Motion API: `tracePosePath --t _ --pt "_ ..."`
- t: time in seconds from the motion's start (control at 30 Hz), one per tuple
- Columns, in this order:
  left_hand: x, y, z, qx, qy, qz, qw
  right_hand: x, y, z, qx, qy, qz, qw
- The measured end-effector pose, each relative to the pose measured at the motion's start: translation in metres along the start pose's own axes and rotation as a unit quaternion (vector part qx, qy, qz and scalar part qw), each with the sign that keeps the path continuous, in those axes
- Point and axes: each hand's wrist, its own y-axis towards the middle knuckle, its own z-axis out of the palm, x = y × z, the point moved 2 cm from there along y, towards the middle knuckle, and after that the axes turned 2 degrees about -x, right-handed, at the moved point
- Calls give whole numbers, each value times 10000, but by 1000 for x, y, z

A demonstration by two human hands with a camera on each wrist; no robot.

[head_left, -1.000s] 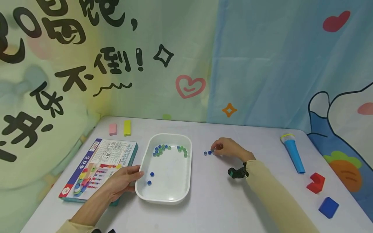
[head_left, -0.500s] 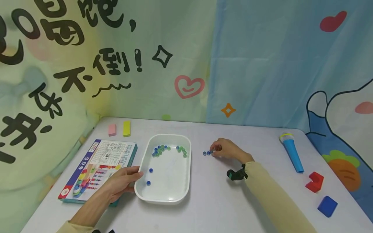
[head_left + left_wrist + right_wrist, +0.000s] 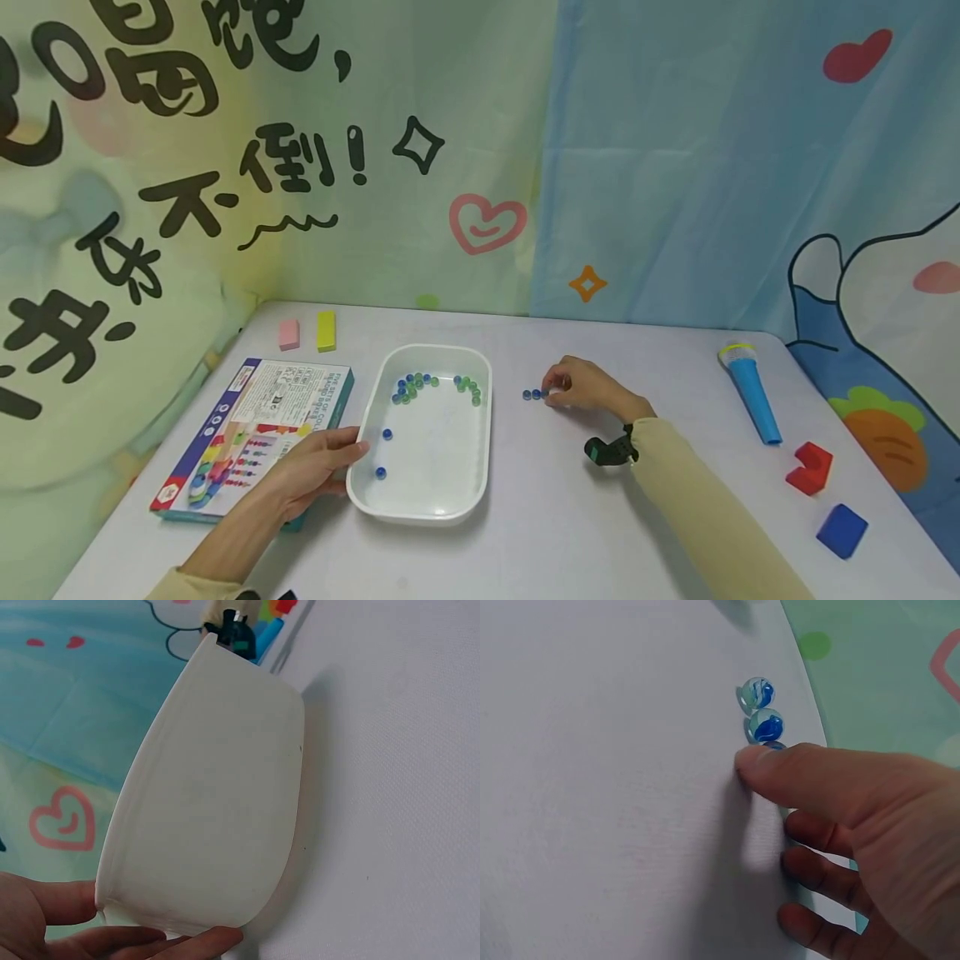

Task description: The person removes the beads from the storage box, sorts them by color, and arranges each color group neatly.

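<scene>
A white tray (image 3: 431, 500) stands in the middle of the table, with green and blue marbles (image 3: 411, 386) gathered along its far end. Two lone blue marbles (image 3: 384, 454) lie nearer its left side. My left hand (image 3: 322, 467) grips the tray's left edge, thumb at the rim and fingers underneath, as the left wrist view shows. Right of the tray, clear marbles with blue swirls (image 3: 766, 725) sit in a short row on the table. At the row's near end my right hand (image 3: 588, 386) pinches a marble (image 3: 775, 745), mostly hidden behind the thumb.
A boxed toy set (image 3: 258, 425) lies left of the tray, with a pink block (image 3: 288, 334) and a yellow block (image 3: 326, 331) behind it. To the right are a blue toy microphone (image 3: 752, 396), a red notched block (image 3: 811, 469) and a blue block (image 3: 843, 531).
The marbles in the row have come closer together, the right fingers staying at its end. Inside the tray, one lone blue marble has rolled toward the far end; the left hand keeps its grip.
</scene>
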Motion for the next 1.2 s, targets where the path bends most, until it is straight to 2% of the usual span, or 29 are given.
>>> tracePosePath --t 0.17,0.3,0.47,0.6,0.77,0.9,1.0,1.2 --pt "1 0 0 1 8 16 10000 2 1 -6 132 47 87 9999" --pt "1 0 1 -61 17 -16 10000 19 3 -18 -84 110 -192 9997" --pt "1 1 0 -94 57 -77 9999 66 9 -29 -402 112 -798 9959" --pt "-2 1 -1 -118 84 -41 9999 116 21 -25 -140 81 -1247 9921" --pt "-4 1 -3 -35 85 60 9999 172 40 0 656 -101 -1679 9836" --pt "-5 1 -4 98 64 132 9998 202 54 32 1225 -471 -1883 9733" --pt "-4 1 -4 124 70 132 9998 213 60 54 1540 -751 -1809 9684" --pt "1 1 -2 135 36 105 9998 219 61 82 1773 -1004 -1303 9703"
